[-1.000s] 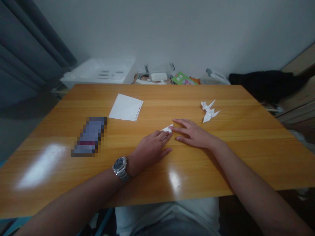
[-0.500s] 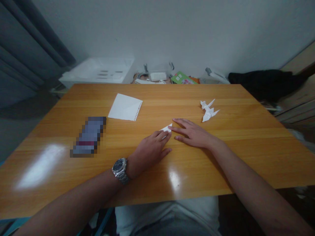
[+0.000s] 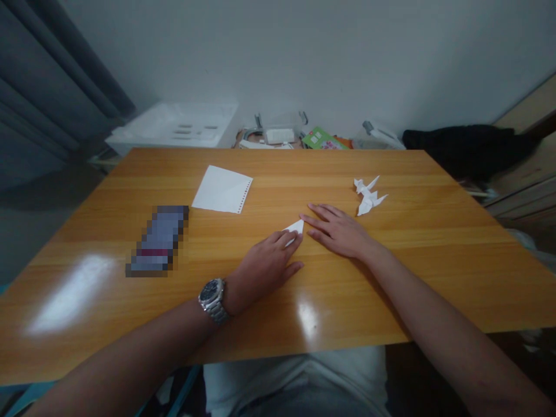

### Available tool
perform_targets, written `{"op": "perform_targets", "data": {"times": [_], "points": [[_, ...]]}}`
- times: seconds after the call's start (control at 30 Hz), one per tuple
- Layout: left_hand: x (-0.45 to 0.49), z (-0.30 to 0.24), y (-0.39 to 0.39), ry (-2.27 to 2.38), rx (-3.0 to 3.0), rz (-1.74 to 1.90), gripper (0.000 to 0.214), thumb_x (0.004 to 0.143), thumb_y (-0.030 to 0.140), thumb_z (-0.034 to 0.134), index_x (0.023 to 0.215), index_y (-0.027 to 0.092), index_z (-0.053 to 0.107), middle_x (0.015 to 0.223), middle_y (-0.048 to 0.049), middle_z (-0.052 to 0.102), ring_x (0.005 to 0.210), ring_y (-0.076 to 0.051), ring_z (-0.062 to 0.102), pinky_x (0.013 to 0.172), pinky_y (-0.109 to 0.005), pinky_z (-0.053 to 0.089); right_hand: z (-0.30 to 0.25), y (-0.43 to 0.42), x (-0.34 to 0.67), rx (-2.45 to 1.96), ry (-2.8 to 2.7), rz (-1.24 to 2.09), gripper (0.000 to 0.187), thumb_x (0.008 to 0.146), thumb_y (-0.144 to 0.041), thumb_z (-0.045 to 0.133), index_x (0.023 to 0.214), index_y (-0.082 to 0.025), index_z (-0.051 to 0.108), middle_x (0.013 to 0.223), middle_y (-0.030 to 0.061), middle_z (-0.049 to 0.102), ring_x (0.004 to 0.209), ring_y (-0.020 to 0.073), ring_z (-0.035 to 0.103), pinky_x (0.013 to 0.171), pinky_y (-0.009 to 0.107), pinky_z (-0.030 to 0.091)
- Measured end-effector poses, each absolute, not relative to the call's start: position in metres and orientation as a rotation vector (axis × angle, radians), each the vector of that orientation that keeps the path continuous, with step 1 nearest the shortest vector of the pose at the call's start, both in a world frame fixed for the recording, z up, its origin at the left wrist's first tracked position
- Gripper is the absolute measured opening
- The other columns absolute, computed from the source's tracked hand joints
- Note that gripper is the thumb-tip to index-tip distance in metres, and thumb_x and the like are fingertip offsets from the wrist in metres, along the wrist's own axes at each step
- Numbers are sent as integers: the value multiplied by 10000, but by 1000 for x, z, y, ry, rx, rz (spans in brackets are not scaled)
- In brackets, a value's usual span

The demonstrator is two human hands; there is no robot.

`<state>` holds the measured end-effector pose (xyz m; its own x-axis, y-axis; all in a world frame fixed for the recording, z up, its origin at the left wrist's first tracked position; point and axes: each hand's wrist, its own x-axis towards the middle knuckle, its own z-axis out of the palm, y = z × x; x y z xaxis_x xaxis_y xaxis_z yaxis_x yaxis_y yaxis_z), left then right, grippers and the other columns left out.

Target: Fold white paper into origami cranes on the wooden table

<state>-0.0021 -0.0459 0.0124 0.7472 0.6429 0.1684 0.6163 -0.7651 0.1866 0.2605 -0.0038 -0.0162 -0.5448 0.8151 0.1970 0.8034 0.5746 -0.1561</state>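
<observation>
Both forearms are stretched forward over the wooden counter and meet at a small folded white paper, which lies flat near the counter's middle. The left hand is laid palm down, fingers extended and pressed onto the near part of the folded paper; a metal wristwatch with a dark dial is worn on that wrist, and no writing on the dial can be made out. The right hand is also laid flat, its fingers spread and pointed left so that the fingertips touch the paper's right edge. Neither grip is closed around anything — the fingers are held apart and pressed down. Beyond the folded paper to the right, a finished white paper crane is seen; beyond it to the left, a white perforated sheet lies flat. Left of the folded paper a pixelated oblong object rests — nothing on it can be read.
</observation>
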Motion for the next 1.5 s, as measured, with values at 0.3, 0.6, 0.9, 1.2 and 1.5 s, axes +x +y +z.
{"op": "perform_targets", "data": {"times": [0.3, 0.6, 0.9, 1.2, 1.5], "points": [[-11, 4, -38, 975, 2857, 339, 573, 1027, 439, 519, 1518, 160, 423, 1553, -113, 481, 1435, -268, 442, 1239, -440, 299, -14, -3, 261, -1338, -2603, 57, 563, 1068, -498, 361, 1584, -274, 376, 1646, 81, 369, 1499, 282, 372, 1221, 519, 332], [-13, 4, -34, 995, 2897, 304, 566, 1032, 425, 506, 1526, 161, 426, 1589, -117, 436, 1469, -265, 404, 1265, -450, 246, -11, -17, 255, -1244, -2741, 142, 626, 1034, -594, 390, 1600, -335, 318, 1684, 49, 268, 1539, 327, 280, 1226, 635, 214], [-15, 7, -37, 1023, 2876, 283, 570, 1039, 434, 486, 1529, 151, 422, 1552, -158, 466, 1442, -287, 440, 1242, -477, 294, -13, -18, 257, -1145, -2765, 234, 727, 1003, -631, 446, 1628, -337, 220, 1681, 51, 268, 1554, 301, 245, 1251, 602, 169], [-16, 5, -33, 1015, 2871, 243, 556, 1035, 432, 495, 1532, 188, 436, 1573, -142, 441, 1453, -288, 428, 1242, -468, 300, -18, -15, 258, -1266, -2714, 212, 645, 1029, -607, 394, 1603, -320, 321, 1694, 54, 206, 1556, 289, 238, 1259, 548, 213], [-16, 5, -33, 1019, 2858, 281, 525, 1040, 424, 488, 1514, 202, 460, 1549, -133, 473, 1431, -269, 450, 1230, -471, 307, -15, -12, 257, -1418, -2633, 212, 646, 1065, -570, 258, 1634, -267, 221, 1669, 52, 282, 1547, 261, 266, 1262, 523, 235]]}}
